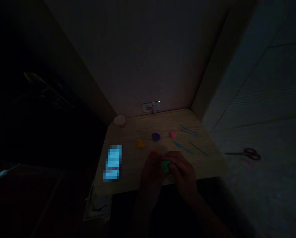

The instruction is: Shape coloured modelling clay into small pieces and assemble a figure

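The room is very dark. A green lump of clay point(165, 165) is pinched between my left hand point(151, 173) and my right hand point(184, 173), just above the near edge of a small wooden table point(128, 132). Both hands have their fingers closed round the lump. A red lump point(153, 153) lies just beyond my left fingers. Further back lie a yellow lump point(140, 143), a purple lump point(156, 136) and a pink lump point(172, 135).
Several thin teal tools point(185, 148) lie on the table's right side. A lit phone point(112, 162) rests at the left, a small cup point(120, 121) at the back corner, a wall socket point(150, 107) behind. Scissors point(247, 154) lie on the floor at the right.
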Demonstrator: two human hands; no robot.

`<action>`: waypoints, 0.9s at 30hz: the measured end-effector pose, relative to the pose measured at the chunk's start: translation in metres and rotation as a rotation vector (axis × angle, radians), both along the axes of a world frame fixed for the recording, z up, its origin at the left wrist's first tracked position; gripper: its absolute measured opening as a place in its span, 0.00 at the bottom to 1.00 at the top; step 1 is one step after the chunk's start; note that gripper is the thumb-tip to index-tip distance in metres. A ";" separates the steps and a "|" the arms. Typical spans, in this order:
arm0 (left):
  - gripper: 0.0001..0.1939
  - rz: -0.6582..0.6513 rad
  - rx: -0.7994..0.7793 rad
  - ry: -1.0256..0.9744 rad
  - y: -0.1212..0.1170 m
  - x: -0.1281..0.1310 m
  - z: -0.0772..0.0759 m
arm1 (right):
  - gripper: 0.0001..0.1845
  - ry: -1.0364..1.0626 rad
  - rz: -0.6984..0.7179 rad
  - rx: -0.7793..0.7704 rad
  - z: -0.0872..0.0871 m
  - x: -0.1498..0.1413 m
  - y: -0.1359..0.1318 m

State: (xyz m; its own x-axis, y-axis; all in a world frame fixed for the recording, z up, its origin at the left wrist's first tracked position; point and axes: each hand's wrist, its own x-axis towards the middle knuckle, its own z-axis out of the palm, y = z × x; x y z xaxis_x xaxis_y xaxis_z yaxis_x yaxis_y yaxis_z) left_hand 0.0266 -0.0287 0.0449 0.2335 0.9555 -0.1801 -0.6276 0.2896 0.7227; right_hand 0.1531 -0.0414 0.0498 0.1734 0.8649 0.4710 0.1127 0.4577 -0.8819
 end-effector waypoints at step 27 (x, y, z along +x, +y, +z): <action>0.16 0.377 0.238 0.464 0.001 -0.020 -0.007 | 0.12 0.339 -0.081 -0.311 -0.037 0.022 0.034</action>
State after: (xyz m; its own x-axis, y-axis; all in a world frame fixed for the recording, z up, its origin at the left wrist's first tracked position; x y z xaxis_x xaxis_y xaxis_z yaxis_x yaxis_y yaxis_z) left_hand 0.0066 -0.0282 0.0384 -0.1778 0.9830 0.0453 -0.2614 -0.0916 0.9609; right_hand 0.1748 -0.0075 0.0129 0.3459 0.9332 0.0970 -0.1807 0.1677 -0.9691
